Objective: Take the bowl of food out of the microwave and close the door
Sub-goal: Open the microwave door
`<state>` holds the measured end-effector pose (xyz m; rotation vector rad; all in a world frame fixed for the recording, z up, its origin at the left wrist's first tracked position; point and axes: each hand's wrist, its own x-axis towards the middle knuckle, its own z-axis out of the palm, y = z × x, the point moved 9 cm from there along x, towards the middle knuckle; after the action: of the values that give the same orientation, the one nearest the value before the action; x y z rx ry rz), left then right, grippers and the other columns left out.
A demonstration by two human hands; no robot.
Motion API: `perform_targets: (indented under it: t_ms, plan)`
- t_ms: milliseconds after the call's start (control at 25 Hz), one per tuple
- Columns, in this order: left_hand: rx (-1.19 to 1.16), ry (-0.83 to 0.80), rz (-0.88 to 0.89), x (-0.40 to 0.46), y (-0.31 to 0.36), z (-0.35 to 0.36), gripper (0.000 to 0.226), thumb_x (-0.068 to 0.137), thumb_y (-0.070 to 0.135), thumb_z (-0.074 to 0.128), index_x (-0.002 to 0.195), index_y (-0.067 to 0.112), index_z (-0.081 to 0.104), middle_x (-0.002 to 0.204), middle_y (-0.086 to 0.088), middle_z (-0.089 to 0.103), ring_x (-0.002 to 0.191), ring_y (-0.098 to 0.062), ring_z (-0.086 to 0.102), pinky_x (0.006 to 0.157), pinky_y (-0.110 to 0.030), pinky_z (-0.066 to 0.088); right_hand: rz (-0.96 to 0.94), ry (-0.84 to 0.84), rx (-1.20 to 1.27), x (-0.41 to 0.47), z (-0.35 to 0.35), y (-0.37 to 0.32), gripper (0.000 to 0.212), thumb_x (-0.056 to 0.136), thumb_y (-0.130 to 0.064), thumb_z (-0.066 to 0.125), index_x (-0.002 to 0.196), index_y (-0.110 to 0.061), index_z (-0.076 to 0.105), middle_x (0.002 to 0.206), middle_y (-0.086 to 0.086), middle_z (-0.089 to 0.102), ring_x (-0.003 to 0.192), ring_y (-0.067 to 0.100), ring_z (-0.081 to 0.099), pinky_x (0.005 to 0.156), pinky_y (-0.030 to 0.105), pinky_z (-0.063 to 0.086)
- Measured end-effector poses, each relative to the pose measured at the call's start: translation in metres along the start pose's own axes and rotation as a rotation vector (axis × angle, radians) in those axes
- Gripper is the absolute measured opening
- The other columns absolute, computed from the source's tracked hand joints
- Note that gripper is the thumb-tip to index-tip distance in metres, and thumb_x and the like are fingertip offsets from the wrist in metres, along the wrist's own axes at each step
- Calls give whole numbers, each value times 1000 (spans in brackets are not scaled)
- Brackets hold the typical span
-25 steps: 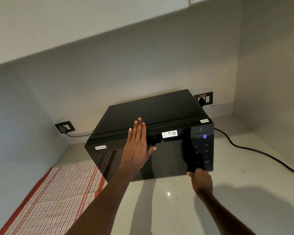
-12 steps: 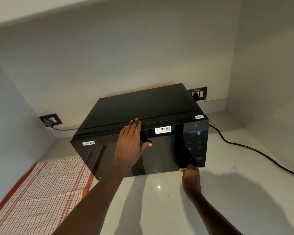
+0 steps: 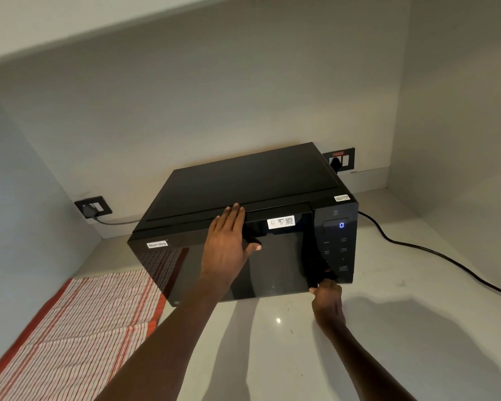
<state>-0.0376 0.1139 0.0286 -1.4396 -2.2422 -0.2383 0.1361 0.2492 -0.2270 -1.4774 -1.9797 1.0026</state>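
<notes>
A black microwave (image 3: 243, 180) stands on the pale counter, its display showing 0. Its glossy door (image 3: 278, 264) faces me, and a dark wedge shows between the door's right edge and the control panel (image 3: 339, 247). My left hand (image 3: 229, 241) lies flat on the upper door, fingertips reaching the top edge, holding nothing. My right hand (image 3: 327, 302) is bunched at the door's lower right corner, fingertips touching the bottom edge; its grip is hidden. No bowl is visible through the dark door.
A red-and-white striped cloth (image 3: 70, 334) covers the counter to the left. The black power cord (image 3: 434, 253) trails right across the counter from a wall socket (image 3: 340, 160). Another socket (image 3: 93, 206) sits at the back left. Walls close in on three sides.
My right hand has slid from under the control panel to the door's lower right corner. The left hand stays flat on the door. The dark wedge beside the panel has widened.
</notes>
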Motion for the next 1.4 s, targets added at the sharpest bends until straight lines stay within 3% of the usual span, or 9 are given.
perform_targets:
  t_ms: [120, 360, 600, 720, 800, 920, 1120, 1240, 1400]
  plan:
    - [-20, -13, -6, 0, 0, -3, 90, 83, 64, 56, 153, 18, 20, 162, -2, 24, 150, -19, 20, 123, -40, 17, 100, 53, 24, -3, -7, -3, 35, 92, -2, 57, 127, -1, 49, 131, 17, 52, 122, 30, 50, 103, 33, 44]
    - [-49, -35, -10, -7, 2, -7, 87, 86, 59, 57, 153, 18, 21, 163, -1, 23, 151, -19, 18, 124, -41, 18, -135, 34, -196, -11, -10, -14, 31, 93, -4, 55, 124, -2, 54, 129, 16, 53, 121, 26, 46, 100, 28, 45]
    - [-79, -61, -5, -15, 3, -17, 82, 88, 53, 59, 153, 18, 22, 163, -1, 21, 151, -17, 16, 123, -39, 21, -203, -13, -101, -18, -6, -13, 22, 93, 8, 45, 111, 13, 57, 121, 28, 53, 113, 37, 48, 96, 31, 37]
    - [-94, -93, -8, -19, 4, -19, 80, 91, 54, 53, 154, 19, 19, 164, 1, 17, 151, -16, 12, 124, -39, 20, -149, 47, -60, -29, -12, -10, 14, 91, 5, 48, 101, 2, 58, 103, 20, 58, 90, 27, 58, 86, 41, 55]
    - [-106, -95, -9, -22, 5, -21, 79, 92, 57, 48, 154, 19, 18, 164, 0, 17, 151, -15, 12, 124, -38, 18, -185, 37, -114, -36, -10, -12, 15, 93, 0, 51, 105, -1, 60, 106, 16, 59, 95, 22, 58, 84, 33, 56]
    - [-125, -74, 0, -29, 5, -26, 79, 92, 64, 37, 154, 19, 19, 163, -1, 22, 151, -16, 15, 124, -39, 19, -270, 30, -178, -47, -13, -15, 16, 93, -4, 54, 107, -5, 61, 108, 12, 61, 96, 17, 57, 81, 22, 54]
    - [-177, -38, -6, -43, 2, -31, 77, 93, 68, 19, 152, 20, 27, 160, 0, 31, 149, -16, 21, 123, -39, 22, -296, 26, -179, -68, -13, -11, 17, 90, 0, 53, 104, -8, 61, 103, 7, 60, 91, 12, 54, 77, 19, 53]
    - [-251, 8, -26, -50, 0, -37, 70, 96, 62, 19, 148, 20, 39, 154, -1, 42, 146, -16, 31, 120, -35, 24, -315, 3, -171, -79, -12, -8, 18, 89, 1, 52, 101, -10, 60, 102, 6, 59, 87, 11, 53, 71, 15, 49]
    - [-377, 102, -75, -60, -2, -50, 58, 99, 54, 25, 133, 19, 57, 138, -2, 61, 133, -18, 51, 114, -38, 38, -354, -46, -176, -92, -11, -3, 20, 90, -2, 54, 107, -12, 60, 107, 5, 58, 89, 10, 52, 72, 12, 46]
